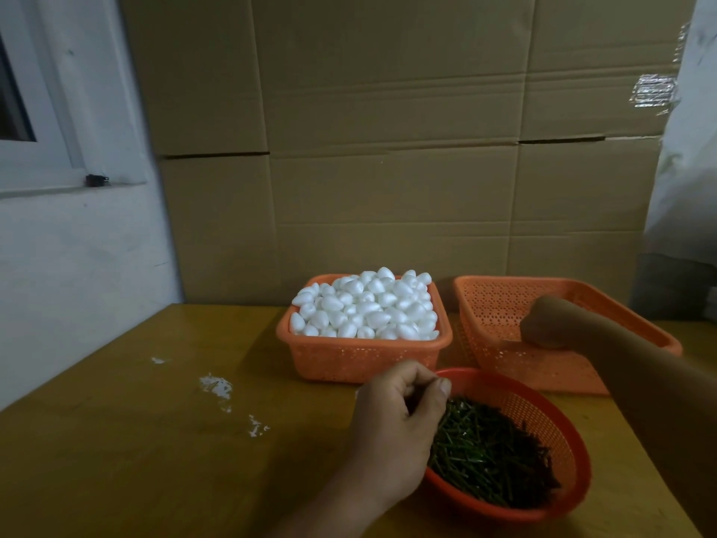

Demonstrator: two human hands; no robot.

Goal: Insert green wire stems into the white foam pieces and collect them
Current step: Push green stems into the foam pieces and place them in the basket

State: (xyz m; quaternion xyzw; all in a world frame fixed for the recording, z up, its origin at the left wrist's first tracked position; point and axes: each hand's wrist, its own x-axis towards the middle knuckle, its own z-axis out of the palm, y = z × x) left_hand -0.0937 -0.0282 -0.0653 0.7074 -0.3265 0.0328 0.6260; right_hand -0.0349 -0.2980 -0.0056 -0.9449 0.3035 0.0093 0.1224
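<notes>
A square orange basket (364,355) at the table's middle is heaped with white foam pieces (368,304). In front of it to the right, a round orange-red bowl (543,413) holds a pile of green wire stems (489,456). My left hand (395,417) hovers over the bowl's left rim, fingers curled and thumb pressed to the fingertips, pinching what looks like a stem. My right hand (547,324) reaches down inside a second, nearly empty orange basket (500,304) at the right. I see only the back of that hand; its fingers and anything in them are hidden.
The baskets stand on a yellow-brown wooden table (155,440) with white foam crumbs (217,386) scattered on its left half. Stacked cardboard boxes (388,149) form a wall just behind the baskets. A white wall with a window frame (46,141) is at the left.
</notes>
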